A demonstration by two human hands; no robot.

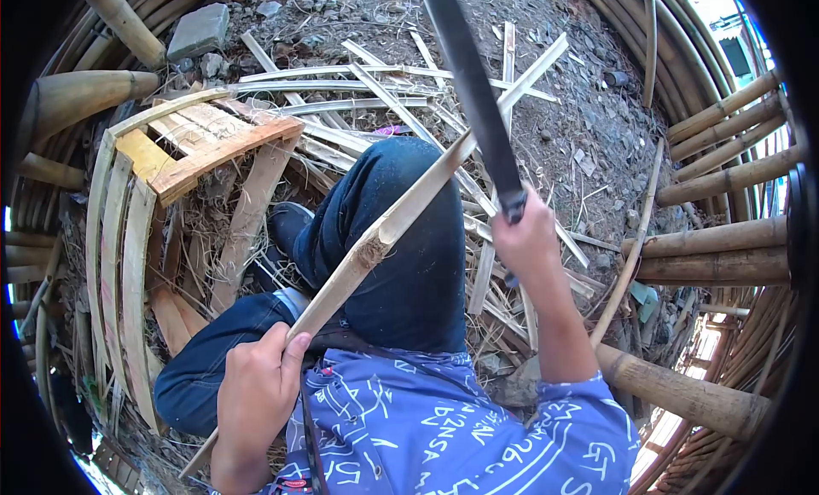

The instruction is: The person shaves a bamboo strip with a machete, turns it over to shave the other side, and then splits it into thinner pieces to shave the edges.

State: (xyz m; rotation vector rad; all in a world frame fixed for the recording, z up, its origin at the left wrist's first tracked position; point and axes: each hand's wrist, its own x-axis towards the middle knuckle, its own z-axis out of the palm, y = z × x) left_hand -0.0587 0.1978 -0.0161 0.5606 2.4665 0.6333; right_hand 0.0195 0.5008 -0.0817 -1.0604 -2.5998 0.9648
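My left hand (258, 393) is wrapped round the lower part of a long split bamboo strip (409, 212). The strip slants up to the right, over my bent knee, with a rough node about midway. In my right hand (527, 237) is the handle of a machete (474, 81), its dark blade pointing up and away from me. The blade crosses over the strip's upper part in this view. Pale bamboo strips (388, 103) and thin shavings lie scattered on the ground beyond my knee.
At the left stands a low wooden frame (229, 164) with bamboo slats (136, 256) along its side. A grey block (199, 31) lies at the upper left. Stacked bamboo poles (712, 239) line the right side, and a thick pole (682, 388) reaches close to my right elbow.
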